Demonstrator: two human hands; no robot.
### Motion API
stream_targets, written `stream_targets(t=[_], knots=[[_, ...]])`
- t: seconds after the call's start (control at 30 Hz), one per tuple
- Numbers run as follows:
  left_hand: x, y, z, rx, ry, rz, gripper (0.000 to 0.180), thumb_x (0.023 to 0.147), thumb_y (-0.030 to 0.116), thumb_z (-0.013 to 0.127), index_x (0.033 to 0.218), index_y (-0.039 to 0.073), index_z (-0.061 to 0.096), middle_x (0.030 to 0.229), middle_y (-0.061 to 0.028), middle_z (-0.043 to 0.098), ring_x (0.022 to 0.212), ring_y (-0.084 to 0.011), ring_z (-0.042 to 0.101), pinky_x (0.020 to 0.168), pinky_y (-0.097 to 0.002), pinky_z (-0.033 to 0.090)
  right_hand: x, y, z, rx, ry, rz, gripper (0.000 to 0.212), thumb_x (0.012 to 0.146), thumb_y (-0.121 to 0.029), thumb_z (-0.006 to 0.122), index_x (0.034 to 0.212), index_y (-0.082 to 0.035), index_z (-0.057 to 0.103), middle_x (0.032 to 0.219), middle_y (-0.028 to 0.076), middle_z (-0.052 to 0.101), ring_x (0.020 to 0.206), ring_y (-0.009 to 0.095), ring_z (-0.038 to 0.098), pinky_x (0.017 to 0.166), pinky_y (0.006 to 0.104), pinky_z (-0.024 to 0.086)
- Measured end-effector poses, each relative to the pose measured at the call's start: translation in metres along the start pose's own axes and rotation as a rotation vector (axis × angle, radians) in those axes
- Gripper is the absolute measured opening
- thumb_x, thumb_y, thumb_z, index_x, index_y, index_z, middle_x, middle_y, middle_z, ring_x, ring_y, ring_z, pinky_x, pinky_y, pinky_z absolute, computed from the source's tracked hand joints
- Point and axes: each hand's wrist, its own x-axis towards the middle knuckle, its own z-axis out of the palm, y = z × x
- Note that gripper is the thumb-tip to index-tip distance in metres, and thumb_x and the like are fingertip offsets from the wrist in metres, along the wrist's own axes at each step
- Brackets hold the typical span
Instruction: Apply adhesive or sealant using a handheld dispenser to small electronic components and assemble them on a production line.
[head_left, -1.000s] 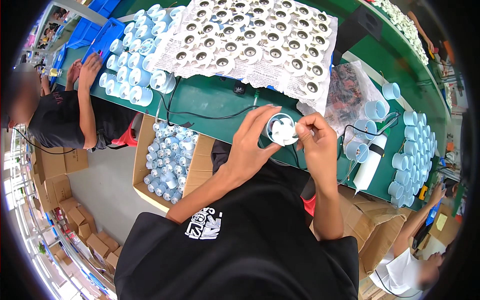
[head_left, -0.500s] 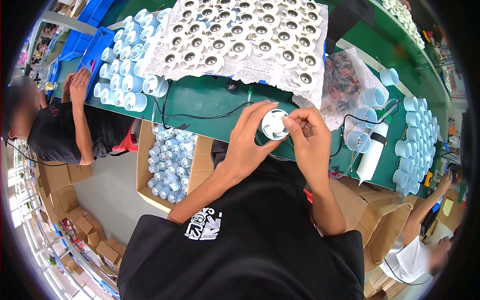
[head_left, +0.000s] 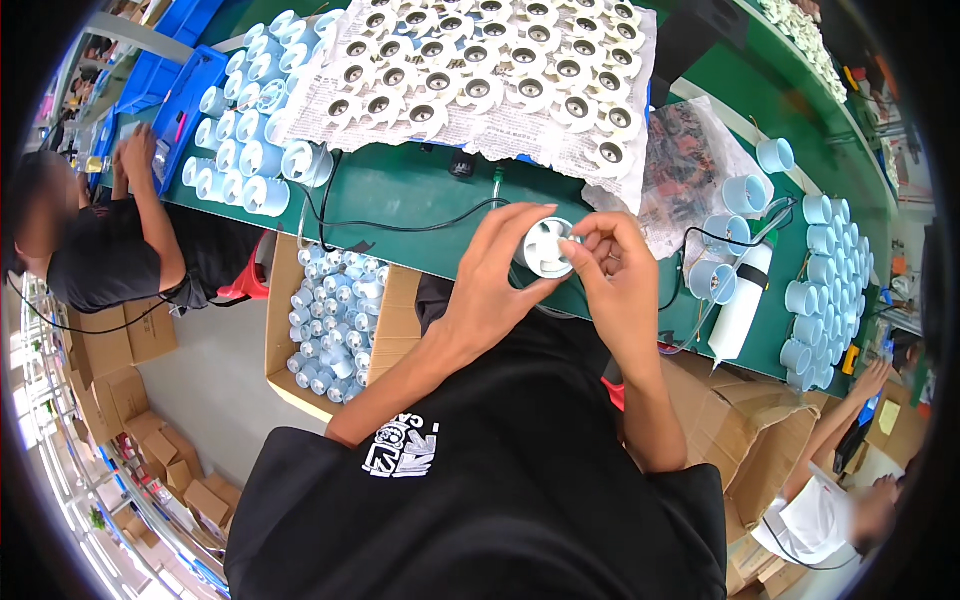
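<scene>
In front of my chest, my left hand (head_left: 492,275) is closed round a small fan, a round pale blue housing with a white bladed impeller (head_left: 544,247) facing up in its mouth. My right hand (head_left: 622,262) is closed at the same fan's right side. Its thumb tip lies on the edge of the impeller, while the other fingers curl behind. The contact under those fingers is hidden.
White impellers (head_left: 479,90) cover a paper-lined board ahead. Blue housings stand in groups at left (head_left: 262,160) and right (head_left: 822,270). A white squeeze bottle (head_left: 742,305) and black cable (head_left: 420,229) lie nearby. A carton (head_left: 395,320) holds fans. People work on both sides.
The impeller has turned a little inside the housing under my right thumb. Both hands keep nearly the same place. At left, the other person's hands have shifted.
</scene>
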Motion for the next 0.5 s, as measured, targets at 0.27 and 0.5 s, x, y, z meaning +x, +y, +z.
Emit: stream_targets(t=[0.27,0.5], knots=[[0.006,-0.004,-0.004,0.036,-0.009,0.029,0.061,0.065,0.002,0.077,0.122,0.005,0.055,0.116,-0.0137,0.053,0.105,-0.0318,0.054,0.088,-0.0375,0.047,0.007,-0.024,-0.001,-0.342,-0.107,-0.238,0.012,0.083,-0.007,0.068,0.075,0.001,0.063,0.07,0.008,0.048,0.056,0.017,0.047,0.049,0.0265,0.035],[0.006,-0.001,-0.026,0.049,0.089,-0.035,0.059,0.068,0.007,0.079,0.121,0.005,0.054,0.118,-0.0141,0.056,0.112,-0.0295,0.054,0.094,-0.0355,0.044,-0.004,-0.026,-0.002,-0.387,0.184,-0.594,0.037,0.094,-0.006,0.044,0.058,0.003,0.039,0.055,0.005,0.036,0.05,0.015,0.034,0.046,0.0326,0.022]])
